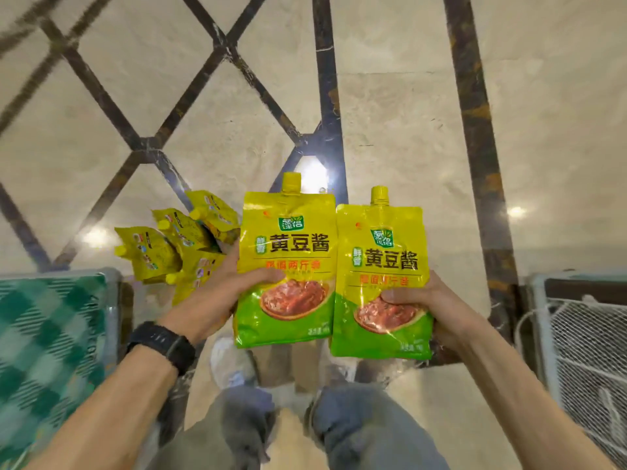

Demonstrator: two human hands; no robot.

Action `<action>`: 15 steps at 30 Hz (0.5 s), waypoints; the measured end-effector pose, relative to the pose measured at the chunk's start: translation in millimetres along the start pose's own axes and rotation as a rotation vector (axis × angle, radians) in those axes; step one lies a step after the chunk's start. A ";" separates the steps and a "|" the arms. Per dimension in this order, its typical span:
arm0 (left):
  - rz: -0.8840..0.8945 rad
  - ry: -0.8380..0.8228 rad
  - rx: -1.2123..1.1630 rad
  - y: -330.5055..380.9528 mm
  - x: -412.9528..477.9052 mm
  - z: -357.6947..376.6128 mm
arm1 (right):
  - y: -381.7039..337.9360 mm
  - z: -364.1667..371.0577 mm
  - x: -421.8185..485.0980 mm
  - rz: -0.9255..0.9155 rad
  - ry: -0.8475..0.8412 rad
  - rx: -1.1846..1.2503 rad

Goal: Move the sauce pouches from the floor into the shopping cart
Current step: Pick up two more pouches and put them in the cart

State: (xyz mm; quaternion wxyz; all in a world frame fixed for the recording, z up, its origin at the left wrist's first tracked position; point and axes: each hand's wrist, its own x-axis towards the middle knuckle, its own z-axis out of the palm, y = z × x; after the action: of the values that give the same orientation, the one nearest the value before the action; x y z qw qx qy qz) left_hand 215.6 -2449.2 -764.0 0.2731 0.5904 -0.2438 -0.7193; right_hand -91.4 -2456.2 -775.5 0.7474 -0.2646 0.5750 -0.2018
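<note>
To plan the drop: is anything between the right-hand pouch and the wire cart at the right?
Nothing visible. The right hand grips its pouch, and only bare floor shows between it and the wire cart.

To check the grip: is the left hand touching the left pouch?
Touching. The head view shows the left hand with its thumb laid across the front of the left pouch.

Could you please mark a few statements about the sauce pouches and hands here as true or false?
1. The left hand grips the left sauce pouch, the right hand the right sauce pouch. True.
2. Both held pouches point their caps downward. False: the caps are on top.
3. Other yellow pouches lie on the floor. True.
4. The black watch sits on the right wrist. False: it is on the left wrist.
</note>
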 end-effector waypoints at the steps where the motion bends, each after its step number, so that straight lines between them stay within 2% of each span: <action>1: -0.004 0.024 -0.029 14.9 -26.6 12.8 | -14.7 5.7 -29.8 0.021 0.008 0.006; 9: 0.035 0.084 0.054 156.3 -236.2 72.9 | -144.6 59.4 -264.4 -0.001 -0.001 0.066; 15: 0.106 -0.028 0.050 226.3 -328.2 84.1 | -195.3 98.7 -379.2 -0.119 0.048 0.062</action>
State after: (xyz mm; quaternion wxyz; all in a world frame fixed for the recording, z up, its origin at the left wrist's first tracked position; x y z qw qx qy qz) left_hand 207.2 -2389.0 -361.1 0.2924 0.5732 -0.2964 -0.7058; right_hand -93.0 -2362.3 -347.9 0.7280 -0.2702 0.5696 -0.2696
